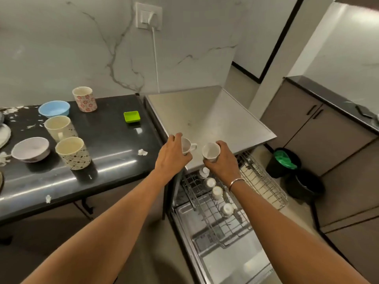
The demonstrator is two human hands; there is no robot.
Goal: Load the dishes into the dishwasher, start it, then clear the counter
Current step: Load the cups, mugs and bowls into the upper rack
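1. Left grip (174, 153): fingers curled over the rim and side of the left cup (188, 147), a white cup whose handle points right.
2. Right grip (223, 161): fingers and thumb wrapped round the right cup (211, 151), also white, with its mouth tipped toward the camera. A bangle (236, 182) sits on the wrist.
3. Both cups are at the front edge of the dishwasher's steel top (205, 115). Whether they rest on it cannot be told.
4. Rack (217, 222): pulled out below the right grip, over the lowered door (229, 261). A row of small white pieces (217, 192) stands along its left side.
5. Bench (114, 144): black and glossy, just left of the dishwasher. It carries three patterned mugs (72, 153), a blue bowl (54, 108), a white bowl (30, 149), a green dish (131, 116) and paper scraps (142, 152).
6. Wall (61, 48): pale with grey marble veins. A socket (148, 16) feeds a white cord (156, 64) that runs down behind the steel top.
7. Right side: grey-brown cabinets (328, 140), and on the floor a bin with a green liner (284, 161) beside a black bin (305, 187).
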